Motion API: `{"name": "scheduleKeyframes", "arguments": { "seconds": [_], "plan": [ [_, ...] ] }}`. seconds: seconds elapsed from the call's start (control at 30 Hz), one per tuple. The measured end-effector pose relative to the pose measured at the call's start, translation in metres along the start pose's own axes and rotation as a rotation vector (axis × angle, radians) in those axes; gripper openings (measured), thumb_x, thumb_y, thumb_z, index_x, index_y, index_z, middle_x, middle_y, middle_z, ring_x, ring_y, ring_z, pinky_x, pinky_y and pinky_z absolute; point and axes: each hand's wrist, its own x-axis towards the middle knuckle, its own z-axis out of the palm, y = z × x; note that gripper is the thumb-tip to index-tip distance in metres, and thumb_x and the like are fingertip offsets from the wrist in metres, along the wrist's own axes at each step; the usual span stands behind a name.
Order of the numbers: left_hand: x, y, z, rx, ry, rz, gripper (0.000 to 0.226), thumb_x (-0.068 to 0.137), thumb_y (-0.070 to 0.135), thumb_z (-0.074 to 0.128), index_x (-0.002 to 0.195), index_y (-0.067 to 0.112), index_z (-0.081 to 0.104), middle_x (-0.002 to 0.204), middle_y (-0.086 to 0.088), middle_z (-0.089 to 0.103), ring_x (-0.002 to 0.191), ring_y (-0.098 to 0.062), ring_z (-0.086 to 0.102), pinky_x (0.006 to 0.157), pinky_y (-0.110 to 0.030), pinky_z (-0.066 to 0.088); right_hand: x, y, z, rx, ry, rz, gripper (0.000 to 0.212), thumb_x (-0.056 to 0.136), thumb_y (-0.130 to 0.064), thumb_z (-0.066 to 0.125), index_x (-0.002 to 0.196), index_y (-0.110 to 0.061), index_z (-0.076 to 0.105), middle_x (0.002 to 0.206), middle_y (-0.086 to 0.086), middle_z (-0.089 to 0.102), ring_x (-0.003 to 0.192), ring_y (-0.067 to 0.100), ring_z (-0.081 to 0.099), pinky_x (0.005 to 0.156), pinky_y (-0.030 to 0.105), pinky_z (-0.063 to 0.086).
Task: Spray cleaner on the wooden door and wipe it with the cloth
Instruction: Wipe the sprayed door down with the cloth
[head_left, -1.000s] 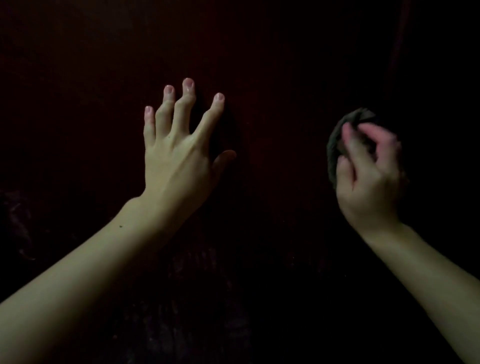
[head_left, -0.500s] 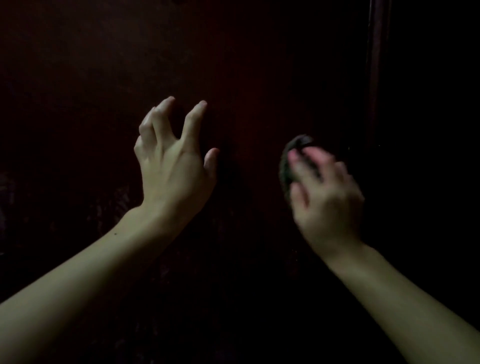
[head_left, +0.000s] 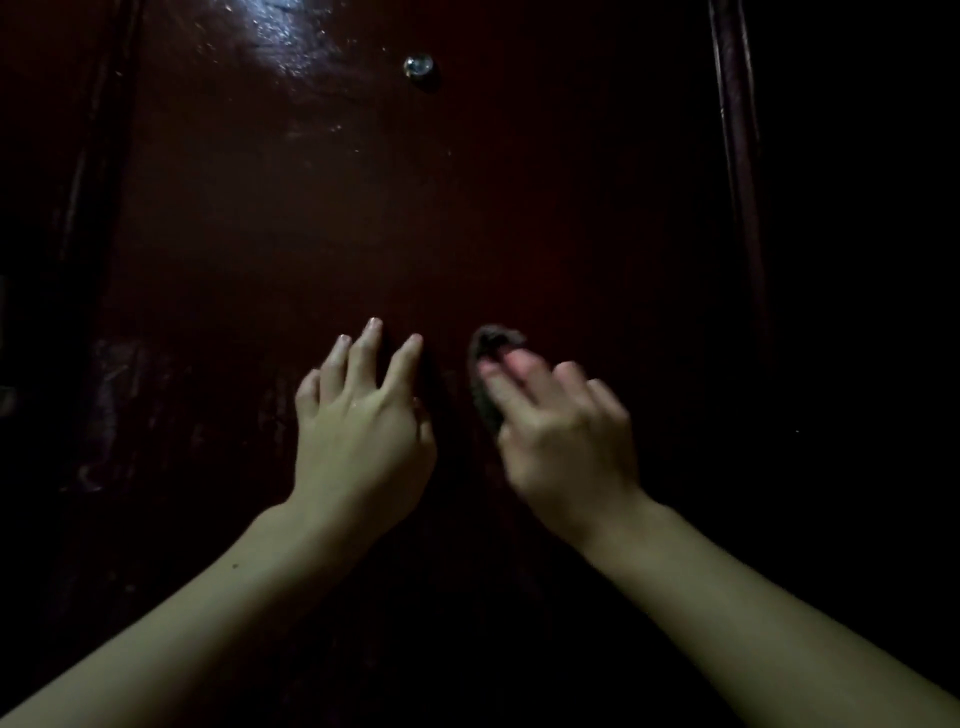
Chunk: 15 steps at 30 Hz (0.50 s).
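Seemingly pinning cloth (head_left: 491, 379) under right hand (head_left: 558, 436)

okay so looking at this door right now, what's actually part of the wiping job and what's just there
Part of the job:
wooden door
cloth
right hand, pressing the cloth on the door
left hand, spread open beside it

Just there:
peephole
door frame

No spray bottle is visible.

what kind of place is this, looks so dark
Probably a dim home entrance, seen close against a glossy dark reddish-brown wooden door. A small round glass peephole and a raised frame strip suggest an entry door, though nothing else of the room shows.
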Motion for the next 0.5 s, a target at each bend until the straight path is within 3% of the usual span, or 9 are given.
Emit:
{"name": "scheduleKeyframes", "arguments": {
  "seconds": [0.1,0.2,0.27,0.37,0.5],
  "plan": [
    [-0.005,-0.011,-0.003,-0.016,-0.059,0.052,0.069,0.093,0.021,0.045,0.152,0.029,0.011,0.161,-0.002,0.0,0.148,-0.021,-0.003,0.116,-0.041,0.01,0.001,0.033,-0.012,0.012,0.058,0.275,0.051,0.082,-0.023,0.043,0.13,-0.018,0.059,0.134,0.004,0.057,0.097,0.035,0.06,0.074,0.044,0.052],
    [-0.005,-0.021,-0.008,-0.048,-0.056,0.11,0.074,0.091,0.015,0.047,0.153,0.026,0.008,0.161,-0.001,0.003,0.148,-0.02,0.0,0.117,-0.041,0.011,0.001,0.035,-0.012,0.034,0.095,0.423,0.048,0.089,-0.017,0.046,0.136,-0.017,0.054,0.143,0.005,0.049,0.112,0.035,0.055,0.083,0.052,0.048],
    [-0.006,-0.023,-0.009,-0.091,-0.037,0.117,0.074,0.092,0.015,0.048,0.153,0.024,0.008,0.161,-0.001,0.008,0.147,-0.019,0.006,0.116,-0.039,0.013,0.004,0.016,-0.005,0.032,0.105,0.363,0.049,0.086,-0.017,0.047,0.134,-0.017,0.055,0.141,0.005,0.052,0.107,0.035,0.057,0.081,0.049,0.049],
    [-0.013,-0.027,-0.007,-0.14,0.024,0.101,0.072,0.092,0.021,0.052,0.152,0.018,0.013,0.16,-0.006,0.009,0.146,-0.022,0.011,0.116,-0.039,0.016,0.006,-0.031,0.009,0.016,0.059,0.096,0.052,0.075,-0.026,0.046,0.122,-0.021,0.065,0.124,0.001,0.065,0.083,0.03,0.062,0.067,0.035,0.05],
    [-0.033,-0.034,-0.004,-0.003,0.017,-0.016,0.078,0.088,0.051,0.051,0.152,0.027,0.014,0.16,-0.009,0.004,0.147,-0.027,0.0,0.118,-0.047,0.007,0.004,-0.066,0.015,0.091,-0.021,-0.128,0.044,0.074,-0.031,0.055,0.116,-0.025,0.069,0.118,-0.002,0.068,0.076,0.026,0.062,0.061,0.031,0.048]
  ]
}}
